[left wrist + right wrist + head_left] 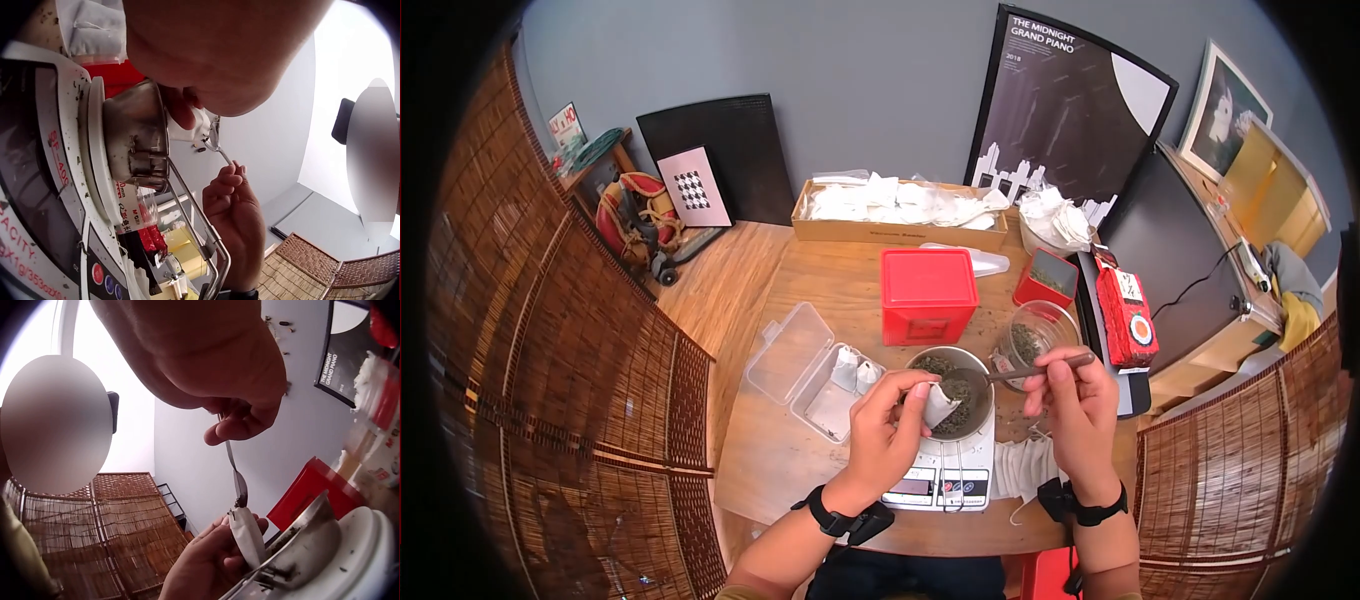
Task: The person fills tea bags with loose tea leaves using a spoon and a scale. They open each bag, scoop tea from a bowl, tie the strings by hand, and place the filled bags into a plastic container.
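Observation:
My left hand [884,428] pinches a small white tea bag [941,407] by its upper part, over a metal pan [983,424] of dried tea leaves. Between the thumb and fingers of my right hand [1084,408] is a metal spoon [1032,373], its handle pointing right. In the right wrist view, the spoon's bowl [240,487] tips down to the mouth of the bag [248,536], with dark leaves at its tip. The pan sits on a white kitchen scale [978,478], its wire handle [192,215] reaching toward me.
An open clear plastic box [818,408] with filled bags lies left. Behind the pan stands a red tin [928,295]; a clear jar [1022,347] of leaves is right, before a red packet [1127,318]. Flat white bags [1026,464] lie beside the scale. A cardboard tray [900,232] stands behind.

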A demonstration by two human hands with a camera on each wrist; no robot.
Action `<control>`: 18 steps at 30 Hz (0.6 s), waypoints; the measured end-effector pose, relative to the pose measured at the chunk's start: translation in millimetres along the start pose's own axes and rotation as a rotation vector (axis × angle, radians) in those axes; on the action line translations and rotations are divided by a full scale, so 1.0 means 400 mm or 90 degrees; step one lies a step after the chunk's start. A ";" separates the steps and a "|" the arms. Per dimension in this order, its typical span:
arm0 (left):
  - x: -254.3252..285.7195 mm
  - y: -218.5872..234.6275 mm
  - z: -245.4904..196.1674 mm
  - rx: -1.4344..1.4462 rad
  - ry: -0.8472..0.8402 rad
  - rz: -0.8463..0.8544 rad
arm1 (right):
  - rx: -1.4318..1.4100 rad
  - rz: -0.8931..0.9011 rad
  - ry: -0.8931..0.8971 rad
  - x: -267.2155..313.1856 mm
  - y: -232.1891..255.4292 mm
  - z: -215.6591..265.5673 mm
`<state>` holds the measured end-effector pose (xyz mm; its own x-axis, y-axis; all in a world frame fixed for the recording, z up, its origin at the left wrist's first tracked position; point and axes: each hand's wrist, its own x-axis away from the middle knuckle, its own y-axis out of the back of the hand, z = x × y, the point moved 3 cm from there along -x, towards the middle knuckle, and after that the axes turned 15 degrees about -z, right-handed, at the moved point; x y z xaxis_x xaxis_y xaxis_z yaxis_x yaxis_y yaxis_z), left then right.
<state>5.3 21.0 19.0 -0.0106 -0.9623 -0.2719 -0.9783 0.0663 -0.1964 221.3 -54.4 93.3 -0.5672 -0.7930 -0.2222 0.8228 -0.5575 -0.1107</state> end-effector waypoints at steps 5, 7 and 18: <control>0.001 0.004 0.006 0.003 0.009 0.010 | 0.031 0.026 0.081 0.031 -0.008 0.022; 0.001 0.003 0.005 0.003 0.013 0.020 | 0.045 0.032 0.144 0.041 -0.006 0.027; 0.000 -0.002 -0.003 0.038 0.043 0.000 | 0.121 0.168 0.273 0.070 0.030 0.060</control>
<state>5.8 20.8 20.1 -0.0270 -0.9778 -0.2078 -0.9644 0.0802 -0.2520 214.5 -89.3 109.0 -0.2441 -0.7624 -0.5993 0.8917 -0.4194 0.1703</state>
